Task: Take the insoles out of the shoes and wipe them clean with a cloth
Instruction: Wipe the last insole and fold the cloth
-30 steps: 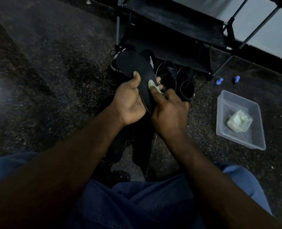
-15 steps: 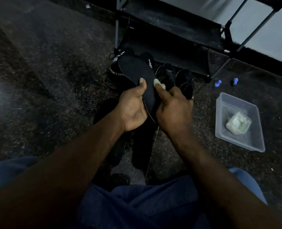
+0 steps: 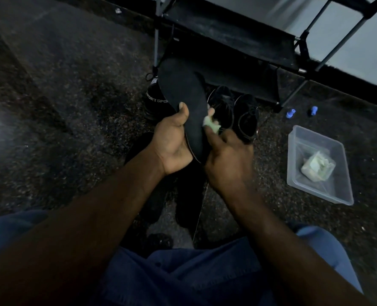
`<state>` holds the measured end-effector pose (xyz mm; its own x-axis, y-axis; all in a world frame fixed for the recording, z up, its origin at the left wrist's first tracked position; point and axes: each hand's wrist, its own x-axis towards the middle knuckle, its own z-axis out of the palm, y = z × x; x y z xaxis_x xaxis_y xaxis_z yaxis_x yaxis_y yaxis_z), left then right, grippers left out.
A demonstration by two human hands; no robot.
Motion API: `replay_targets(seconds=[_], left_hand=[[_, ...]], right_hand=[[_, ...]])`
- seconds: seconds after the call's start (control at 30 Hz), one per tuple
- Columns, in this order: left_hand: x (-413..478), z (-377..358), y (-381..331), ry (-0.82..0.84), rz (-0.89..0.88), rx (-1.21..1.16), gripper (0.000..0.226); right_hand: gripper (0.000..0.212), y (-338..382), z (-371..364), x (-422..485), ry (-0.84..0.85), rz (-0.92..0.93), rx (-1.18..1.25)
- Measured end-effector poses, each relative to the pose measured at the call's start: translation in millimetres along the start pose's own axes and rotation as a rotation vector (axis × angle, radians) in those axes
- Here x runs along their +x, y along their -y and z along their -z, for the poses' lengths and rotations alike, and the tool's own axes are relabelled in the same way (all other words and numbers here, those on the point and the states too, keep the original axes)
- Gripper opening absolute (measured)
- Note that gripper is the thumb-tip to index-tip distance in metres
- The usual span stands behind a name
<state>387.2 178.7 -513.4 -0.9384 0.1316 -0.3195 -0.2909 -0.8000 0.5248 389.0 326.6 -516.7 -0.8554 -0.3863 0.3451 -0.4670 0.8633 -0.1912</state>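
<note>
Insole gripped in left hand, thumb on its face. Right hand pinches cloth against insole's right edge.

White lettering "SPORT SPOR" runs along the collar of a black shoe, partly hidden

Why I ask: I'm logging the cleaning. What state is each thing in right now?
Insole: out of its shoe, held up off the floor.
Left hand: grips the insole's lower half.
Right hand: pinches the cloth against the insole.
Cloth: small pale wad, touching the insole's edge.
Black shoes: on the floor behind the insole.
Clear tub: on the floor, lidless, holding a pale wad.
</note>
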Motion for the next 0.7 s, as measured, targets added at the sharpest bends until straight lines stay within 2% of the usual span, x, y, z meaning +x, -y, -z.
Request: replay_targets(seconds=[0.1, 0.2, 0.33, 0.47, 0.6, 0.7], left_hand=[[0.4, 2.2, -1.0, -0.015, -0.017, -0.002, 0.066], [2.0, 0.0, 0.2, -0.021, -0.021, -0.003, 0.068], [2.5, -1.2, 0.4, -0.047, -0.018, -0.007, 0.069], [-2.8, -3.1, -2.7, -0.04, -0.027, -0.017, 0.066], [-2.1, -7.1, -3.8, -0.041, -0.025, -0.004, 0.066], [-4.0, -3.2, -5.4, -0.028, -0.041, -0.003, 0.066]], right_hand=[[0.06, 7.8, -1.7, -17.7, 0.056, 0.171, -0.043], [0.06, 2.0, -0.3, -14.3, -0.004, 0.044, 0.009], [0.06, 18.2, -2.7, -22.5, 0.019, 0.165, 0.0], [0.062, 0.2, 0.7, -6.7, -0.046, -0.009, 0.031], [0.059, 14.1, -2.5, -17.0, -0.01, 0.174, 0.0], [0.06, -2.9, -2.9, -14.0, -0.04, -0.003, 0.009]])
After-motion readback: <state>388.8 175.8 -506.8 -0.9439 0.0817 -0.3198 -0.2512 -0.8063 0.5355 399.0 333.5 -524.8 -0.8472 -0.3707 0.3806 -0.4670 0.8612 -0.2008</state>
